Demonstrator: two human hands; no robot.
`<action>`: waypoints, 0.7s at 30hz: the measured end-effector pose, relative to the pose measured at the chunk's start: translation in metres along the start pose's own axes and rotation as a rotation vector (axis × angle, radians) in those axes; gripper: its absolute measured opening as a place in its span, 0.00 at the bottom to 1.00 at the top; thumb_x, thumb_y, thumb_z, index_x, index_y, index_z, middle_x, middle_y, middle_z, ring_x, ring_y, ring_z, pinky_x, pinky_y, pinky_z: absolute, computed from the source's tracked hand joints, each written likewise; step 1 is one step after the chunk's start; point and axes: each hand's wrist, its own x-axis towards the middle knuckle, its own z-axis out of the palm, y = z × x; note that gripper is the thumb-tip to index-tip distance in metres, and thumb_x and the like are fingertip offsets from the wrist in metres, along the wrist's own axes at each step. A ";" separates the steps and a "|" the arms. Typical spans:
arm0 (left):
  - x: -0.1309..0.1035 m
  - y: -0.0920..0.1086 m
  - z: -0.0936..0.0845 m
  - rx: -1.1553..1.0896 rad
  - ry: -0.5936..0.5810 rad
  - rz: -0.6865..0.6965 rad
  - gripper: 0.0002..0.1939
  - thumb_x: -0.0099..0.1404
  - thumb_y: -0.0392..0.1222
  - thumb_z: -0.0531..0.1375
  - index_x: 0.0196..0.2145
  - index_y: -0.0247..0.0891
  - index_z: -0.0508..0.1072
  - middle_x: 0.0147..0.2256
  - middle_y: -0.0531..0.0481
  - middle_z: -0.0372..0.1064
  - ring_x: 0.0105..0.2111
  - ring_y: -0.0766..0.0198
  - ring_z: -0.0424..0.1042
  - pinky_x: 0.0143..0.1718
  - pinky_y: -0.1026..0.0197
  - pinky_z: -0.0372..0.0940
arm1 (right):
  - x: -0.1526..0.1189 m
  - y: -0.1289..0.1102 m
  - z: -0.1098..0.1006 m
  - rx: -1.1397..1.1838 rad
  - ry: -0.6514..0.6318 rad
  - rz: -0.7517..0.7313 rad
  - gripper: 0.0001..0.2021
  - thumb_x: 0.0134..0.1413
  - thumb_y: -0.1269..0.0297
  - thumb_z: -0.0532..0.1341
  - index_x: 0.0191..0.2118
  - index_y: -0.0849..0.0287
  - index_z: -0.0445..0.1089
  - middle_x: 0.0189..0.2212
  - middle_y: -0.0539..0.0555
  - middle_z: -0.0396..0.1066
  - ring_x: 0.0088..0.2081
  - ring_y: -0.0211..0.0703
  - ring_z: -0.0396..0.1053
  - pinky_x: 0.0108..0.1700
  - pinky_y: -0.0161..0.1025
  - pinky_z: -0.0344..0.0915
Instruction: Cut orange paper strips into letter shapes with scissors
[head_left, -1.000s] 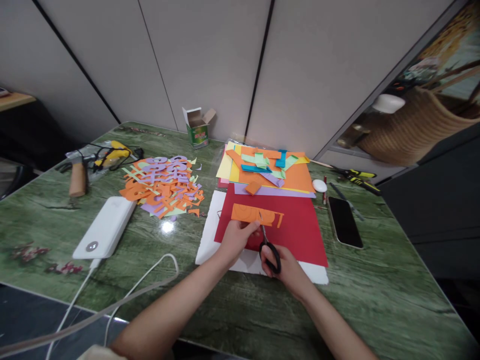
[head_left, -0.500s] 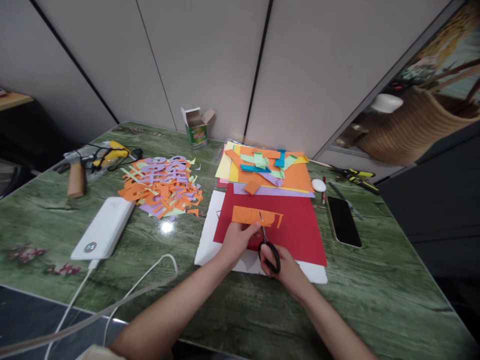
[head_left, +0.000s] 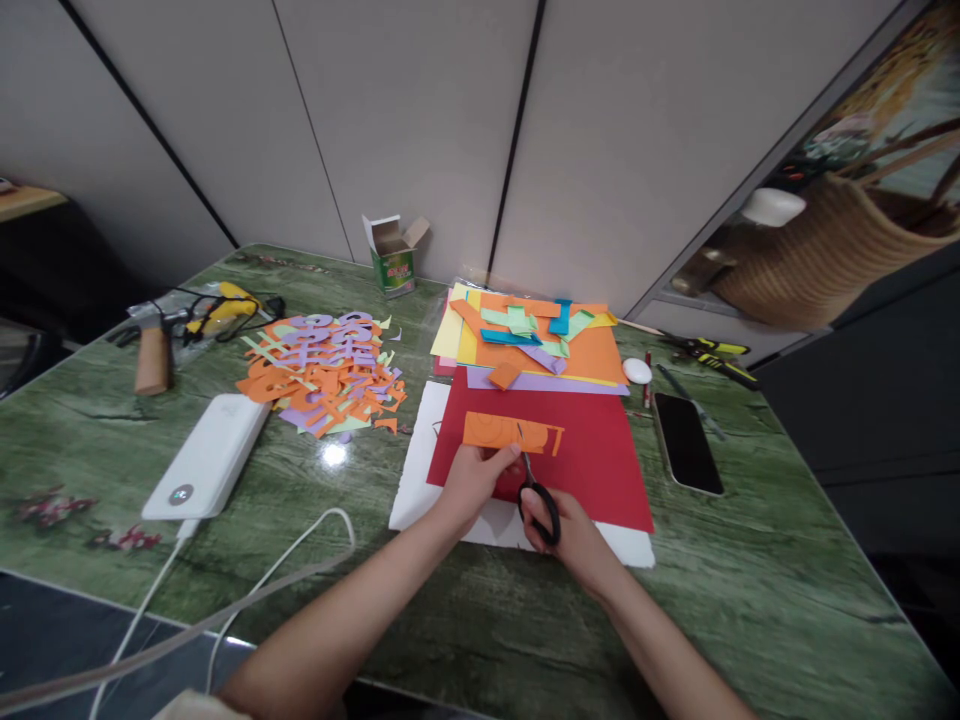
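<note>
An orange paper strip [head_left: 491,430] with curved lines on it is held over a red sheet [head_left: 600,460], which lies on a white sheet [head_left: 415,478]. My left hand [head_left: 480,477] pinches the strip's lower edge between thumb and fingers. Black-handled scissors [head_left: 551,517] are in my right hand [head_left: 562,530], their blades at the strip just right of my left thumb. A narrow cut piece hangs at the strip's right end. My fingers partly hide the lower blades.
Cut paper pieces [head_left: 322,375] lie left, beside a white power bank [head_left: 208,455] with a cable. Coloured sheets [head_left: 592,355] with folded scraps are behind the red sheet. A phone [head_left: 688,443] and pliers [head_left: 724,362] lie right. A small box [head_left: 394,270] stands at the back.
The right end of the orange strip has shifted very slightly left. Both hands keep nearly the same place and hold.
</note>
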 end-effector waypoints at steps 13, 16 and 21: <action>0.001 -0.003 0.000 -0.094 -0.034 -0.014 0.11 0.52 0.45 0.58 0.23 0.32 0.69 0.21 0.51 0.65 0.22 0.69 0.63 0.27 0.66 0.58 | 0.000 -0.002 -0.001 -0.001 0.015 -0.032 0.20 0.50 0.49 0.51 0.19 0.60 0.56 0.12 0.45 0.54 0.16 0.31 0.50 0.19 0.30 0.46; 0.002 -0.003 0.000 -0.138 -0.030 -0.054 0.11 0.50 0.45 0.59 0.24 0.31 0.69 0.22 0.51 0.66 0.22 0.70 0.64 0.25 0.66 0.58 | 0.000 -0.002 0.001 -0.001 0.038 -0.051 0.21 0.50 0.48 0.51 0.19 0.60 0.56 0.11 0.45 0.54 0.15 0.31 0.50 0.19 0.30 0.45; 0.003 0.000 0.000 -0.172 -0.029 -0.075 0.12 0.48 0.45 0.60 0.24 0.30 0.68 0.22 0.50 0.65 0.21 0.70 0.64 0.25 0.66 0.58 | 0.000 -0.003 0.002 -0.006 0.051 -0.082 0.21 0.49 0.48 0.52 0.19 0.60 0.56 0.11 0.44 0.54 0.15 0.30 0.49 0.18 0.30 0.45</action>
